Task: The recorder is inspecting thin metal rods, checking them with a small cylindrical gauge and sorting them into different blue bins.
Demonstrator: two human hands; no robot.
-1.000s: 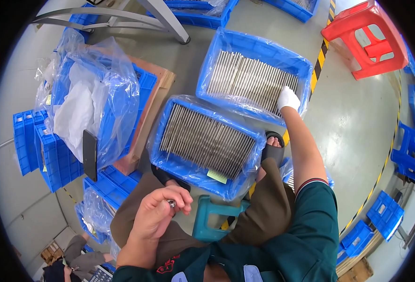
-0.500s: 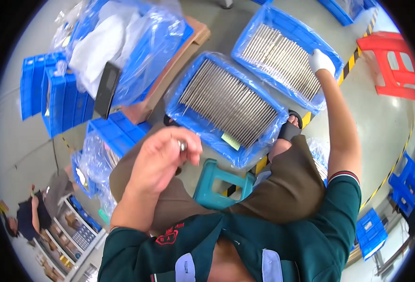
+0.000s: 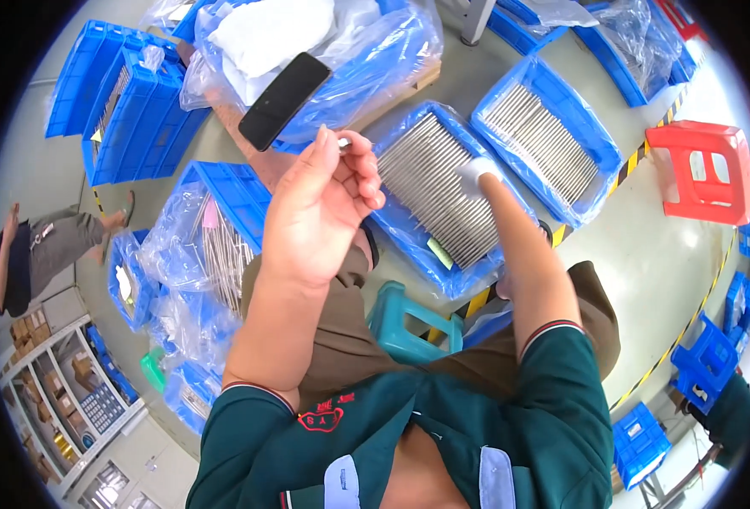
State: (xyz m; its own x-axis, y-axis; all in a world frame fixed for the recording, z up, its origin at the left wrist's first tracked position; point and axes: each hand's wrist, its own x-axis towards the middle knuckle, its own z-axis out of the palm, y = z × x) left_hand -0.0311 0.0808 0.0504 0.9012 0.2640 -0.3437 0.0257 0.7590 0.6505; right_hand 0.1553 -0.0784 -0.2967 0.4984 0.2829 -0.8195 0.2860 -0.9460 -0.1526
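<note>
My bare left hand (image 3: 320,191) is raised palm up, the thumb and forefinger pinched on a small shiny metal piece (image 3: 344,144), mostly hidden by the fingers. My right hand (image 3: 477,176), in a white glove, reaches over the nearer blue bin (image 3: 396,235), at its right side. Thin metal rods (image 3: 426,182) lie in a close row there, on a clear plastic liner. The glove's fingers are too indistinct to show whether they hold a rod. A yellow-green slip (image 3: 439,253) lies at that bin's near end.
Another lined blue bin (image 3: 600,182) of rods stands behind to the right. A teal stool (image 3: 392,327) is between my legs. A black phone-like slab (image 3: 283,102) shows beyond my left hand. Stacked blue crates (image 3: 146,119) stand left; a red stool (image 3: 706,174) stands right.
My right hand has moved left from the farther bin to the nearer one. The left hand has turned palm up, still pinching the metal piece. The view has shifted.
</note>
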